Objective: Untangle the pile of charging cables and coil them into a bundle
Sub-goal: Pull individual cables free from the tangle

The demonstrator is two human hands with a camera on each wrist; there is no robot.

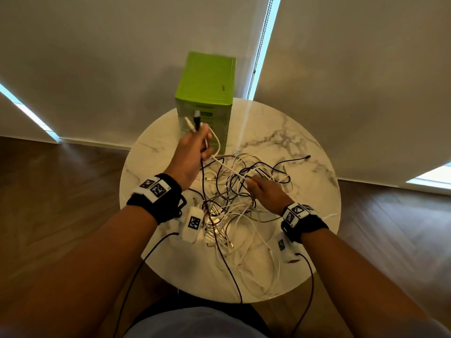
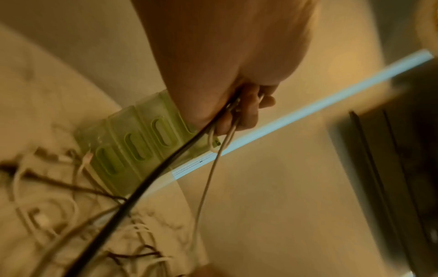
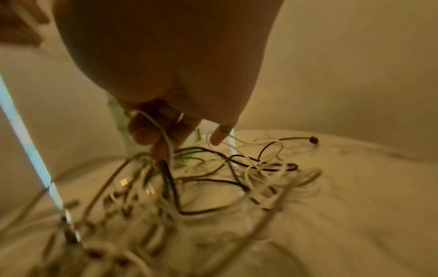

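Observation:
A tangled pile of white and black charging cables (image 1: 231,203) lies on the round marble table (image 1: 305,191). My left hand (image 1: 195,147) is raised above the table's back left and grips the ends of a black cable (image 2: 151,180) and white cables (image 2: 206,185), their plugs (image 1: 196,118) sticking up past my fingers (image 2: 244,116). My right hand (image 1: 263,189) is down in the pile's middle and pinches a white cable (image 3: 163,135) with curled fingers (image 3: 151,135); the pile (image 3: 213,178) spreads below it.
A green plastic drawer box (image 1: 207,93) stands at the table's back edge, just behind my left hand, seen too as the box (image 2: 132,146). A loose black plug (image 1: 308,156) lies at the right rear. Blinds and wood floor surround the table.

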